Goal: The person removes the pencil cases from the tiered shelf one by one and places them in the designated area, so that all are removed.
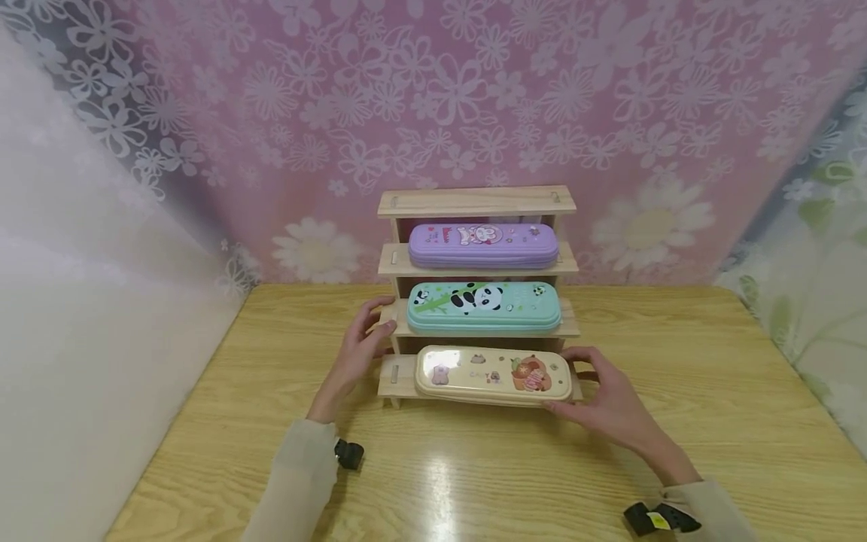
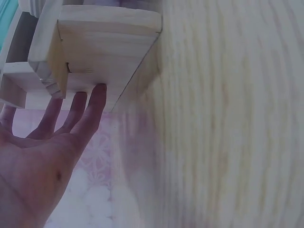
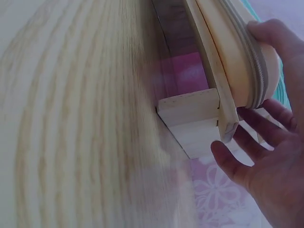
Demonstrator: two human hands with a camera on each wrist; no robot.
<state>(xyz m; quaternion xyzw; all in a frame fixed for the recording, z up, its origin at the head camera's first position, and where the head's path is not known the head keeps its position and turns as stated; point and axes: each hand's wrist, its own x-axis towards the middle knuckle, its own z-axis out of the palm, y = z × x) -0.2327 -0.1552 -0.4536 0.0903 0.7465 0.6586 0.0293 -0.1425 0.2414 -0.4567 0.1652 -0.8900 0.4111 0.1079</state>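
Note:
A small wooden stepped rack (image 1: 398, 373) carries three pencil cases. On its lowest step lies a cream pencil case (image 1: 494, 374) with cartoon stickers. My right hand (image 1: 612, 403) grips this case's right end, thumb at the front edge and fingers round the end; the zipped edge of the cream case (image 3: 256, 61) shows in the right wrist view. At the rack's left side is my left hand (image 1: 352, 357), its fingers fairly straight and touching the side panel (image 2: 95, 52). Above the cream case sit a mint panda pencil case (image 1: 484, 307) and a purple pencil case (image 1: 484, 246).
The rack's top step (image 1: 477, 201) is bare wood. It stands near the back of a wood-grain table (image 1: 271, 376), against a pink floral cloth (image 1: 433, 98). A pale curtain (image 1: 88, 263) hangs along the left side, a leafy one (image 1: 806, 301) on the right.

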